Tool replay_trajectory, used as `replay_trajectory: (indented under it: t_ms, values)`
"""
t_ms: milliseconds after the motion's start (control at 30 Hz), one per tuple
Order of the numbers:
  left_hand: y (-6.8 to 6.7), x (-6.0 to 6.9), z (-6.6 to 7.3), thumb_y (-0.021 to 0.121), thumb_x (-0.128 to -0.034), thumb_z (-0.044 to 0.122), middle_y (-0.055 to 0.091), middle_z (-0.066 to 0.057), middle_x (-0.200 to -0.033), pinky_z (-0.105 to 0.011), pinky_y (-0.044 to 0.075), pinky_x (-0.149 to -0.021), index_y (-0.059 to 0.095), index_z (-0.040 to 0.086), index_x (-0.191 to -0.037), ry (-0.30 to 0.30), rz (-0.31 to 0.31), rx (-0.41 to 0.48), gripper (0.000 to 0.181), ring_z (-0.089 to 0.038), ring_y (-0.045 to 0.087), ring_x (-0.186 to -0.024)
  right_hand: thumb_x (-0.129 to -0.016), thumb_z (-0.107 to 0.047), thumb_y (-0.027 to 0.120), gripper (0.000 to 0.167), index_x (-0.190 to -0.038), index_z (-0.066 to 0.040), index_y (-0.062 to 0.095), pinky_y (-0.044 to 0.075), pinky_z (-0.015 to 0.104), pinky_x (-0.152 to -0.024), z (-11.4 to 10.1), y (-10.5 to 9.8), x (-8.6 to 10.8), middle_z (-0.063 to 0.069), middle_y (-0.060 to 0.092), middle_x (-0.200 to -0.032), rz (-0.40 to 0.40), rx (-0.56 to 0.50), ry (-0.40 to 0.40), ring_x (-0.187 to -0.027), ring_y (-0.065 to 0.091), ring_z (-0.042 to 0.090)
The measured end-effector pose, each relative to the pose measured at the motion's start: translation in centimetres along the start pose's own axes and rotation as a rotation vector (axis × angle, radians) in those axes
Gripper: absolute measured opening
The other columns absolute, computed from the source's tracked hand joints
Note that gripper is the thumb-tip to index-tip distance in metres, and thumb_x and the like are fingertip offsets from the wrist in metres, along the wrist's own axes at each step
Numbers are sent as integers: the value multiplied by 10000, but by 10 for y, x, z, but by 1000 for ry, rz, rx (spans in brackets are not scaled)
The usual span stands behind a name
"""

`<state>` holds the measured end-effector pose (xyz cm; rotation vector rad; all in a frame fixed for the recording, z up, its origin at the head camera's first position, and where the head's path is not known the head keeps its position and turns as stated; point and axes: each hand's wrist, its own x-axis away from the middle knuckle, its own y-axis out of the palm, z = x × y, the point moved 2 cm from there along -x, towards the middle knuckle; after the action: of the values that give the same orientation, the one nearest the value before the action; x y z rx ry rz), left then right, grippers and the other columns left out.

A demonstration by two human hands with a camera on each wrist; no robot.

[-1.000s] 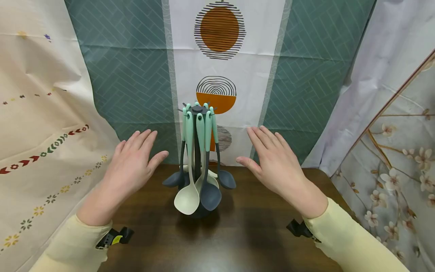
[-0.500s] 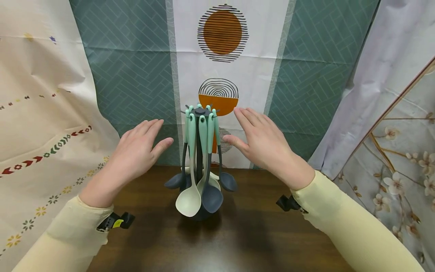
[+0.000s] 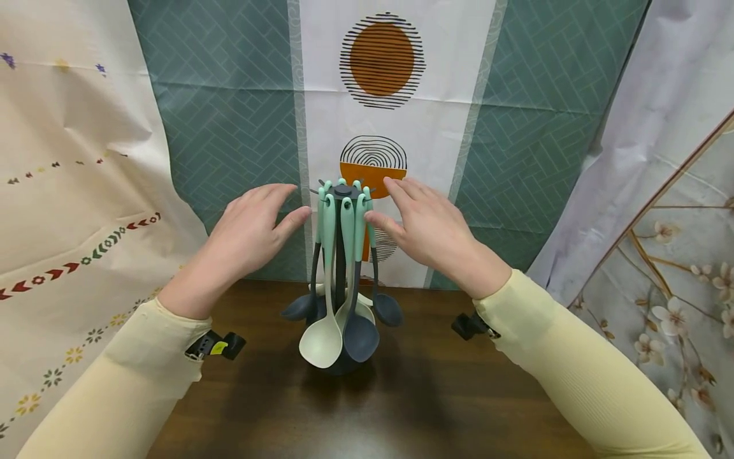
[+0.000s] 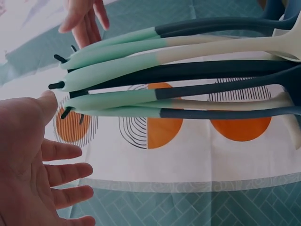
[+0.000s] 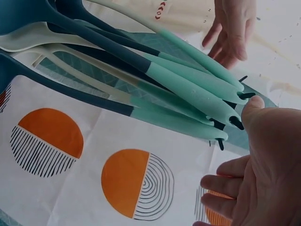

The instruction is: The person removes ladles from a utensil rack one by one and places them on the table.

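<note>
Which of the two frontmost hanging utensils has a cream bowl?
The left front utensil in the head view is cream below; the right front utensil is dark grey.

The utensil heads [image 3: 321, 344] look like smooth, matt plastic or silicone; the handles [image 3: 348, 220] are smooth plastic with a faint, soft sheen. The stand [image 3: 341, 274] seems to be matt plastic. The surface [image 3: 413, 395] has a wood look, smooth and glossy, shining most towards its near edge. Beyond the far edge hangs a creased cloth backdrop [image 3: 390, 121]; a wrinkled cloth drape [image 3: 74, 210] lines the left. The sleeves [image 3: 562, 344] are finely ribbed cloth.
</note>
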<state>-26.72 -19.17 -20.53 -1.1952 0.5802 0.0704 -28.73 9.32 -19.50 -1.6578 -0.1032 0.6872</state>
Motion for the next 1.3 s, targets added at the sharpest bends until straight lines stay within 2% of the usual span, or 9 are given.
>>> replay_trajectory:
  t_ms: [433,667,800,1000,1167,1300]
  values:
    - [3,-15,14,557,-1154,485,603,-209,-1550,-645,344,-1208,596,20,-1527,29,44,20,598,-416,518,-1462,-1138,-642,442,793,-1702,-86,405,346,533,-1271,-5,-3,-11,133,446,-1715,-30,-37,19,-1596,392,331]
    - [5,-19,19,586,-1148,459,709,-158,-1327,-604,424,-1108,679,29,-1333,49,71,29,477,-376,622,-1225,-1152,-591,463,700,-1641,-91,499,434,520,-1207,-8,-3,-15,105,558,-1620,-5,-58,-1,-1503,503,316]
    - [6,-19,21,591,-1150,443,709,-151,-1287,-600,431,-1088,683,28,-1289,44,68,38,447,-367,624,-1176,-1158,-581,452,669,-1596,-84,542,486,510,-1147,-9,-3,-16,96,607,-1552,12,-63,-15,-1421,564,309]
    - [6,-19,24,575,-1157,440,695,-167,-1338,-623,395,-1145,681,21,-1300,33,47,52,456,-383,612,-1246,-1167,-554,453,622,-1531,-68,589,532,492,-1077,-9,-1,-18,97,646,-1466,21,-77,-9,-1314,614,297]
    - [6,-19,25,585,-1155,428,695,-170,-1329,-627,390,-1149,681,19,-1300,27,47,60,444,-386,600,-1263,-1169,-504,490,518,-1393,-64,647,568,454,-943,-10,2,-20,80,673,-1266,43,-116,-12,-1118,633,263]
    - [7,-19,26,575,-1162,409,694,-175,-1284,-604,434,-1085,670,-2,-1311,30,56,66,447,-384,603,-1199,-1165,-467,524,446,-1319,-69,654,551,416,-870,-10,3,-22,60,648,-1157,63,-150,-13,-1016,599,245]
